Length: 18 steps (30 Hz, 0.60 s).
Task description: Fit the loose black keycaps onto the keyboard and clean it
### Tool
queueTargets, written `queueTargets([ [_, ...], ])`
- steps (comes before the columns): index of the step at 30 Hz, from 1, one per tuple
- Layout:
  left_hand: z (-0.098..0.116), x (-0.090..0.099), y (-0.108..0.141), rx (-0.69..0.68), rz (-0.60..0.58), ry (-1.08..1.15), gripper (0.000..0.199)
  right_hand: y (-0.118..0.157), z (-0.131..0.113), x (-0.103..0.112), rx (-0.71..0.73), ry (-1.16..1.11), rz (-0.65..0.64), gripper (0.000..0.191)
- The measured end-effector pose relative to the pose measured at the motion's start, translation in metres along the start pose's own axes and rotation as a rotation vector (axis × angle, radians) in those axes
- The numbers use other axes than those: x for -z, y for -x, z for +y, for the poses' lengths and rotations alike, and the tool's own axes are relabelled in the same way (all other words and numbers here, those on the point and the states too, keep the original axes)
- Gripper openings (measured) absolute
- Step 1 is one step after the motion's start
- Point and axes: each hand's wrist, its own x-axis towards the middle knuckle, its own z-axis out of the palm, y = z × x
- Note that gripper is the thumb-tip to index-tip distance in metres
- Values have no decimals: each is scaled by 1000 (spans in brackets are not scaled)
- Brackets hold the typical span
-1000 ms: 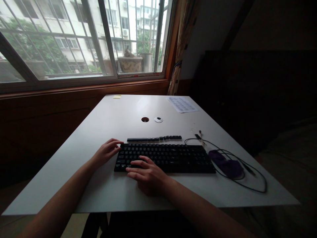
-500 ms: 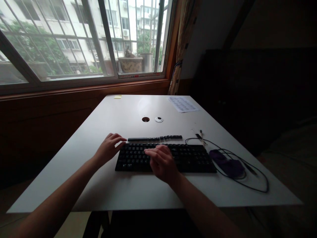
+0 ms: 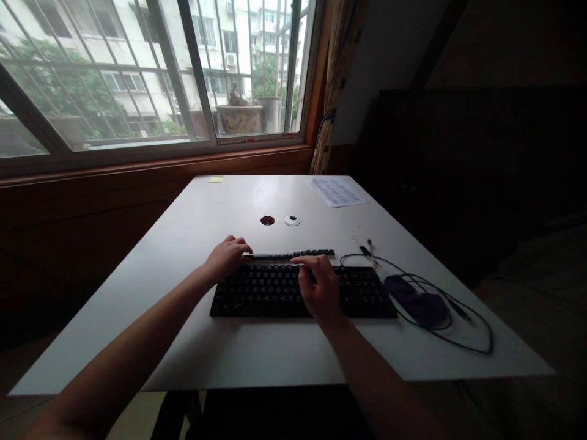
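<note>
A black keyboard lies on the white table in front of me. Just behind it runs a row of loose dark keycaps, with a long bar-shaped keycap at its left end. My left hand is at that end, its thumb and index finger slightly apart around the long keycap and covering its tip. Over the keyboard's middle hovers my right hand, index finger stretched toward the row's middle and thumb apart from it. Whether that fingertip touches a keycap is unclear.
Right of the keyboard lie a looped black cable and a dark purple cloth-like item. Small tools sit behind them. Farther back are a cable hole, its round cover, printed paper and a yellow note.
My left hand has moved right, onto the long keycap's end. My right hand has shifted right and away from me, its index finger now extended toward the keycap row.
</note>
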Motion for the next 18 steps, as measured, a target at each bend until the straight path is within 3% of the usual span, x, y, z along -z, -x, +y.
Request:
queueTargets([
  [7, -5, 4, -6, 19, -58, 3, 6, -2, -1, 1, 18, -33, 4, 25],
  [13, -16, 18, -1, -3, -53, 46, 15, -2, 1, -2, 9, -34, -22, 25],
  [18, 0, 42, 18, -25, -86, 465, 34, -1, 2, -10, 3, -74, -88, 28],
])
